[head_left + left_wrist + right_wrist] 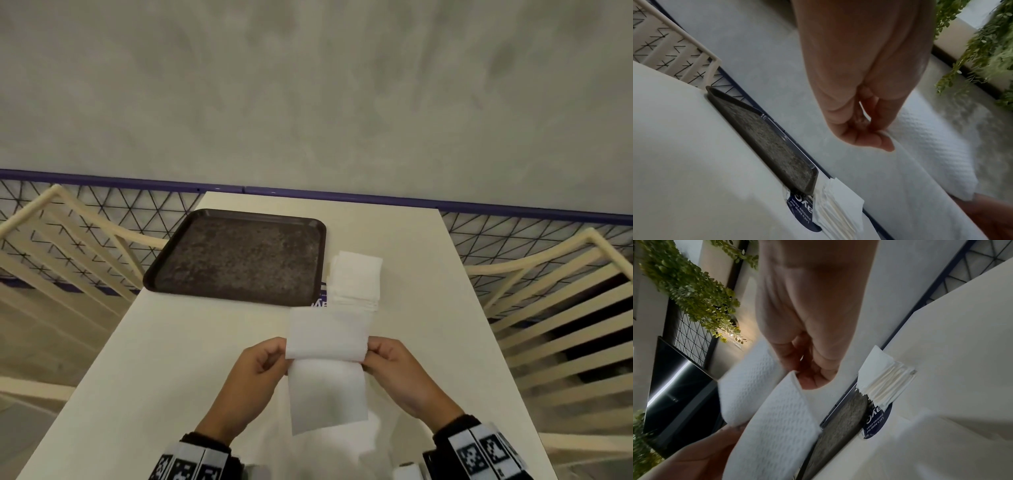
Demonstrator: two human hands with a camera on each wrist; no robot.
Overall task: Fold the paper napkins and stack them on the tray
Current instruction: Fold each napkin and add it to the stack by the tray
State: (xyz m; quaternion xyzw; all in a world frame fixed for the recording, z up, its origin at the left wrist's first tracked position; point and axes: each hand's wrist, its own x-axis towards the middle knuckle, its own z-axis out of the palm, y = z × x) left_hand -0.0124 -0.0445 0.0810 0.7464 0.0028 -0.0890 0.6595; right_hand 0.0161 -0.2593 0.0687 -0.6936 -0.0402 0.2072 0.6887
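Two hands, left hand (255,368) and right hand (399,365), each pinch a side edge of one napkin (327,366) above the desk (154,377), a grip keeping the fold line level. Farther off, the napkin stack (356,277) waits beside the bare tray (236,257).

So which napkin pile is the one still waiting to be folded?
Find the dark speckled rectangular tray on the long white table. Just right of it sits a neat stack of white paper napkins. Unlike the white napkin pinched in both hands, it lies untouched.
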